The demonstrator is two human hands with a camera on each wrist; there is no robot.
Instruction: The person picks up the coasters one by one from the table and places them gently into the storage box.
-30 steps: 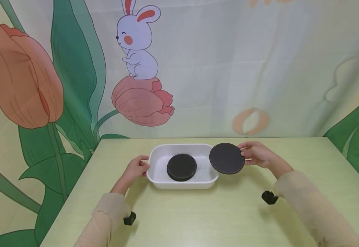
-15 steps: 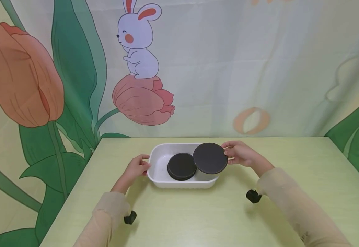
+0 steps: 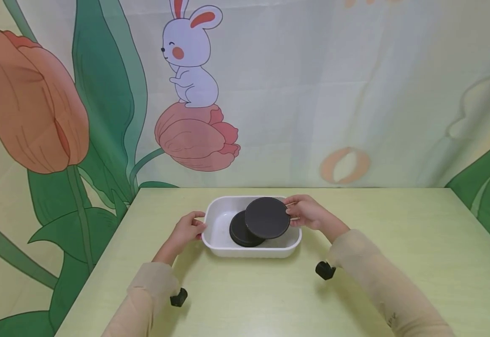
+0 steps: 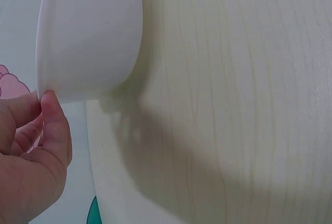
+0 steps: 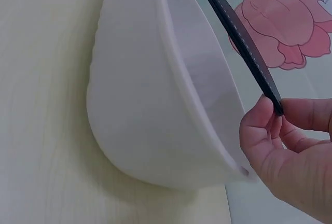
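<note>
A white rectangular basin [image 3: 251, 252] with rounded corners stands near the back of the table. My left hand [image 3: 187, 228] pinches its left rim, thumb and fingers on either side of the wall [image 4: 93, 32]. Inside the basin lies a short stack of round black coasters [image 3: 241, 231], partly covered in the head view. Between thumb and fingers my right hand [image 3: 308, 213] pinches the edge of another round black coaster [image 3: 267, 217], held tilted above the basin. Pale stitching runs along the rim of this held coaster [image 5: 244, 45] in the right wrist view.
The pale wood-grain table [image 3: 249, 295] stretches in front of the basin. Behind it hangs a curtain [image 3: 287, 93] printed with a rabbit and tulips. A small black device [image 3: 325, 270] sits below the right sleeve, and a similar black device [image 3: 179, 297] by the left one.
My right hand has carried the coaster leftward, from beside the basin's right end to above it, now overlapping the stack in the head view. My left hand stays on the rim.
</note>
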